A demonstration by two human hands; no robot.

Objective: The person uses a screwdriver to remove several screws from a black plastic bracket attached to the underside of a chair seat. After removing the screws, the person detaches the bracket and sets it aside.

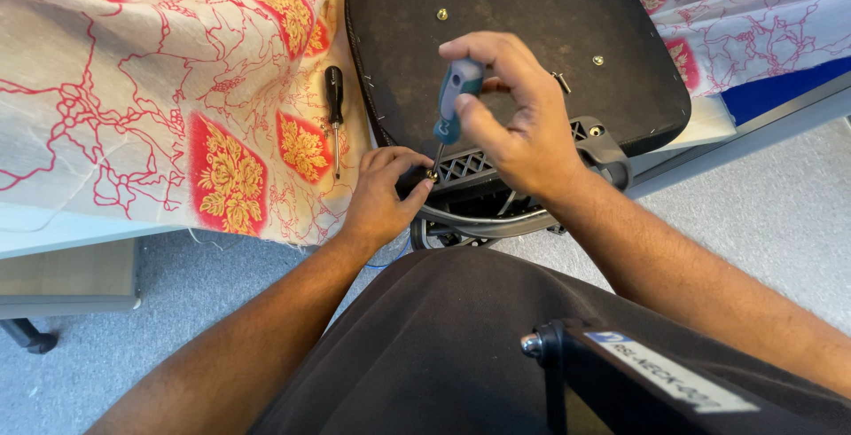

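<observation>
Right hand (523,125) grips a teal screwdriver (452,102) on a near-edge screw, left hand (386,191) pinching there (other seat-base (496,9) screws already seated).

From where I watch, the floor (780,222) is a pale grey carpet with a fine speckled weave, running under everything and showing on both the left and right sides of the view. A patterned cloth (133,89) covers the desk, cream with red vein-like lines and red panels bearing gold flower motifs; it hangs over the front edge at the left. Beneath it I see the desk (53,227) edge, a pale slab, with a light wooden panel (66,280) below it and a dark foot (27,336) resting on the carpet. At the right a blue surface (780,87) shows under the cloth beside a grey metal rail (762,129). The light is soft and even, with only faint shadows.
</observation>
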